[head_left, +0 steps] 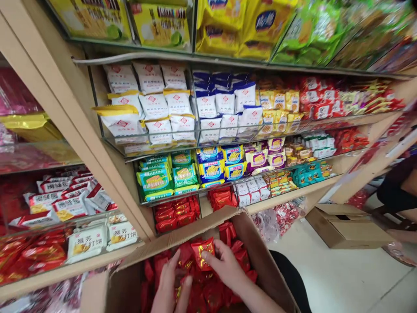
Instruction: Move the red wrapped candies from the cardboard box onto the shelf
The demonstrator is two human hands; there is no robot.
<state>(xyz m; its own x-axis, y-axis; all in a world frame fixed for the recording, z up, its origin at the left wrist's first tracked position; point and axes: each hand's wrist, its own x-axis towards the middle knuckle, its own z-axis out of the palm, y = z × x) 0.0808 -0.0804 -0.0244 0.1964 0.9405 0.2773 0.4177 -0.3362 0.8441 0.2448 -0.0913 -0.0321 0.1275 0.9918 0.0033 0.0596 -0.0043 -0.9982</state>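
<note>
Both of the person's bare hands are showing closest to me, at the bottom centre of the frame, over an open cardboard box [260, 256]. Its inside is brimming with shiny red packets [211, 295]. The right hand [224, 263] is pinching one red packet [205, 256] between thumb and fingers, and that packet is sitting above the heap, its gold print facing up. The left hand [171, 284] is hovering just beside it, thumb and fingers parted and gripping nothing that I can see (whether the tips are brushing the packets below, I cannot tell).

Just beyond the box, near the middle of the frame, similar red packs [177, 213] are lying in a bottom shelf compartment, and another red pile [223, 198] is resting to their right. Above these, green packs [154, 180] and blue-and-yellow packs [210, 167] are standing in rows. Higher still, left of centre, white packs with yellow edges [150, 104] are filling a clear-fronted bin. Toward the right side of the frame, a second cardboard box [348, 226] is sitting on the pale floor [339, 278], and someone in dark clothing [395, 187] is partly showing at the right edge.
</note>
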